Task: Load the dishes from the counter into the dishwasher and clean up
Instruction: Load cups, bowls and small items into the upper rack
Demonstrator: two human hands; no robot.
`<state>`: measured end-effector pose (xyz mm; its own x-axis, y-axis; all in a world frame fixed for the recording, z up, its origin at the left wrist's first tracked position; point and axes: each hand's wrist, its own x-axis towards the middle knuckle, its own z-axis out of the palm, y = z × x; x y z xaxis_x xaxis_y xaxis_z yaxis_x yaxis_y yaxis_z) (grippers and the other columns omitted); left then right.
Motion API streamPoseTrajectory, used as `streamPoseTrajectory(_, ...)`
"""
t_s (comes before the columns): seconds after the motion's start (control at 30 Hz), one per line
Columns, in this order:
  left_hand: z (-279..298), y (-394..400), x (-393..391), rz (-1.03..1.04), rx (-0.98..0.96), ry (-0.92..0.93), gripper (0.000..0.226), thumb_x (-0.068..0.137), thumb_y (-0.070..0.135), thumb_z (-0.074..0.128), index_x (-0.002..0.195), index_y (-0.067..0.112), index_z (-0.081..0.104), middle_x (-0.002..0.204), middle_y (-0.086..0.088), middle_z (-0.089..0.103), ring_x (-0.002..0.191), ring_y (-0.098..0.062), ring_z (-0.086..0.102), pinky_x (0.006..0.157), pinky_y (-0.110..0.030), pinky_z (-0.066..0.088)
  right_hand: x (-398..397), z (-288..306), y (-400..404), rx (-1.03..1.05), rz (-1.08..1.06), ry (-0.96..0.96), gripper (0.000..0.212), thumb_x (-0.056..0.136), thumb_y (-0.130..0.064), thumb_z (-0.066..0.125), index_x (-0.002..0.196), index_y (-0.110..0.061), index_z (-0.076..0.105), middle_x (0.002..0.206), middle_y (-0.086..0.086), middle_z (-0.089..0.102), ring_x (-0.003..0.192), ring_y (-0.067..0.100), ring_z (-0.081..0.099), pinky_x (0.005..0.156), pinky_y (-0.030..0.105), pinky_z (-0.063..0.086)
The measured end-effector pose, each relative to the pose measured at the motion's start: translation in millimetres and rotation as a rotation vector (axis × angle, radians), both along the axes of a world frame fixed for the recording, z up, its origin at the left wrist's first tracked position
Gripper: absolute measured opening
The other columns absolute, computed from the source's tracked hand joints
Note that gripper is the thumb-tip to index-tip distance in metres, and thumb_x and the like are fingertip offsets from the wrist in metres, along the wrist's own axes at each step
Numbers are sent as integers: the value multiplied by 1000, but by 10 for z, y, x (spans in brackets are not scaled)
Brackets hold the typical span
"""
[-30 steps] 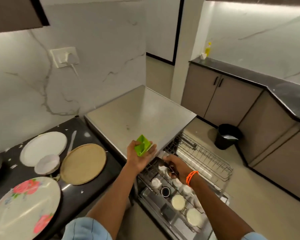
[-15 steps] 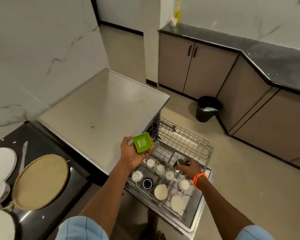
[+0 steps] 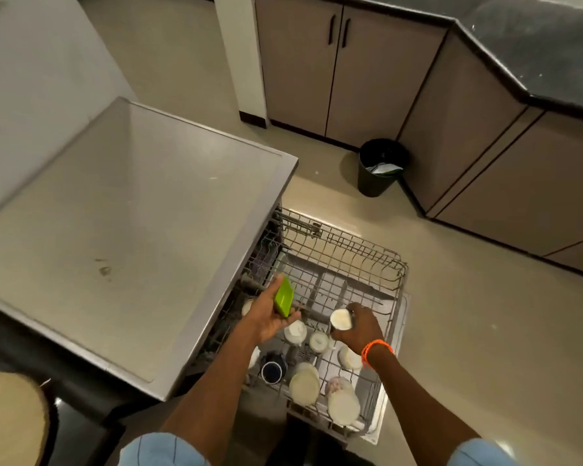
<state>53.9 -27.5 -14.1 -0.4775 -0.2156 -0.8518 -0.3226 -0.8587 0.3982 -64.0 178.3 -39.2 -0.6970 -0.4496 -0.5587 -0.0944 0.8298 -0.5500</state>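
Green square plastic dish (image 3: 284, 300), tilted on edge, is gripped in the left hand (image 3: 270, 314) above the pulled-out grey wire dishwasher rack (image 3: 360, 264). Just beside it, the right hand (image 3: 359, 326) curls round a cream cup (image 3: 340, 319) over the rack's row of white cups (image 3: 307, 336).

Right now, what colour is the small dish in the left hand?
Bright green dish, held in the left hand; head view shows it.
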Motion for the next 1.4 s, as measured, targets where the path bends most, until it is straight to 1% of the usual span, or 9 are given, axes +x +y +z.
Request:
streamPoseTrajectory(0.13, -418, -19, -219, -61, -41, -95, 73, 86, 50, 74, 144, 14, 48, 130, -16, 49, 85, -23, 50, 74, -39, 60, -197, -383, -179, 18, 7, 6, 75, 62, -29, 90, 126, -13, 53, 124, 14, 52, 112, 34, 56, 90, 38, 50)
streamPoseTrajectory(0.27, -795, 13, -370, -95, -53, -122, 68, 89, 51, 70, 144, 18, 48, 139, -18, 48, 99, -30, 56, 90, -46, 59, -328, -739, -316, 18, 76, 8, 74, 66, -28, 88, 130, -15, 52, 127, 11, 50, 113, 33, 56, 93, 37, 48)
streamPoseTrajectory(0.37, -986, 52, -501, -155, -103, -123, 53, 91, 54, 66, 132, 23, 54, 125, -13, 59, 107, -31, 61, 98, -48, 56, -374, -969, -325, 47, 129, 23, 74, 66, -29, 87, 130, -18, 51, 128, 8, 49, 111, 33, 57, 90, 39, 51)
streamPoseTrajectory(0.43, -1093, 54, -592, -202, -149, -123, 41, 92, 56, 63, 119, 25, 61, 110, -9, 65, 100, -27, 65, 98, -45, 56, -398, -1108, -321, 58, 139, 35, 77, 66, -31, 88, 131, -19, 50, 128, 7, 48, 110, 33, 58, 88, 40, 52)
streamPoseTrajectory(0.6, -1297, 13, -787, -347, -404, -262, 47, 85, 60, 71, 100, 15, 69, 96, -11, 74, 85, -22, 72, 84, -40, 59, -423, -1364, -309, 66, 136, 39, 83, 63, -25, 91, 133, -22, 47, 129, 5, 45, 108, 33, 58, 89, 43, 54)
streamPoseTrajectory(0.73, -1406, -50, -847, -668, -756, -302, 47, 73, 63, 79, 74, 18, 65, 70, 0, 66, 69, -19, 63, 62, -31, 49, -376, -1443, -372, 62, 111, 72, 82, 65, -18, 90, 134, -23, 46, 129, 5, 41, 105, 32, 60, 85, 39, 56)
streamPoseTrajectory(0.9, -1656, -53, -803, -912, -954, -370, 80, 46, 80, 74, 111, 32, 69, 110, -1, 67, 96, -19, 65, 80, -33, 57, -246, -1564, -351, 51, 102, 71, 80, 70, -14, 85, 138, -20, 43, 139, 6, 42, 112, 33, 59, 91, 40, 54)
streamPoseTrajectory(1.1, -1565, -47, -886, -1071, -1109, -380, 72, 67, 63, 83, 126, 29, 61, 121, -5, 60, 110, -25, 57, 90, -38, 53, -219, -1596, -461, 84, 103, 88, 75, 70, -10, 82, 134, -17, 44, 135, 8, 44, 109, 34, 60, 85, 42, 56)
streamPoseTrajectory(1.4, -1666, 26, -878, -1131, -1246, -495, 81, 75, 68, 73, 136, 19, 54, 132, -5, 60, 123, -26, 54, 96, -40, 49, -154, -1665, -393, 107, 81, 110, 81, 73, -14, 82, 142, -17, 39, 141, 7, 45, 120, 31, 53, 93, 42, 54)
